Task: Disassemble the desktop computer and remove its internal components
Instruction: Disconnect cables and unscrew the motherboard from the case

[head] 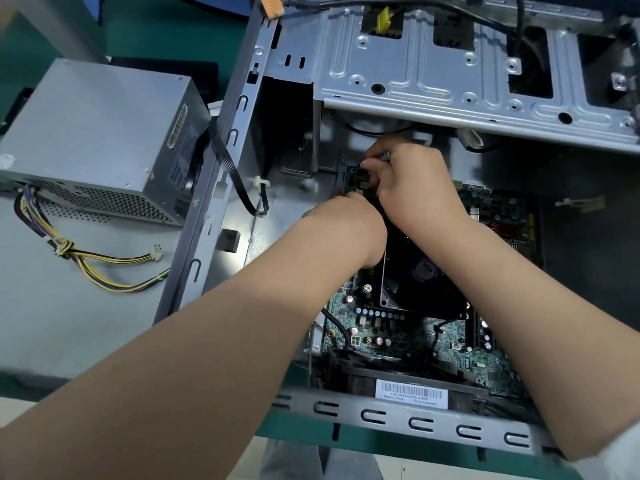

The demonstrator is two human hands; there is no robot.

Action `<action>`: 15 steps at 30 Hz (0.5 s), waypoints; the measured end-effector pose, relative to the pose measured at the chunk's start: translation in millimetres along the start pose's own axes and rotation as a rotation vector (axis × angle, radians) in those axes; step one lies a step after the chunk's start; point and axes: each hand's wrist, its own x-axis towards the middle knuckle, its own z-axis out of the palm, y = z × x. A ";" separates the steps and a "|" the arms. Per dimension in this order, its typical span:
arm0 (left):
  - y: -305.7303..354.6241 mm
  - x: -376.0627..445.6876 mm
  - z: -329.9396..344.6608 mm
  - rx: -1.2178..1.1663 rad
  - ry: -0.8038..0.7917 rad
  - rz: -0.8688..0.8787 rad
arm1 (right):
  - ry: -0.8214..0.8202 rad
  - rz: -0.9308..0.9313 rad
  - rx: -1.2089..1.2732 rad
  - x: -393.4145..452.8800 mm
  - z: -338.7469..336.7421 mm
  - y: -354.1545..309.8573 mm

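While my right hand pinches a small black connector, my left hand curls against the ridged metal case; its hold is hidden.

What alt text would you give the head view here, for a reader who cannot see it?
Both hands reach into an open desktop case: the right hand pinches a small black part at the motherboard's far edge, and the left hand rests beside it. A removed power supply with loose wires sits left of the case.
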 end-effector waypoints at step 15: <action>0.4 2.5 1.3 -0.048 0.001 -0.024 | -0.071 0.027 -0.019 -0.1 -4.1 -2.2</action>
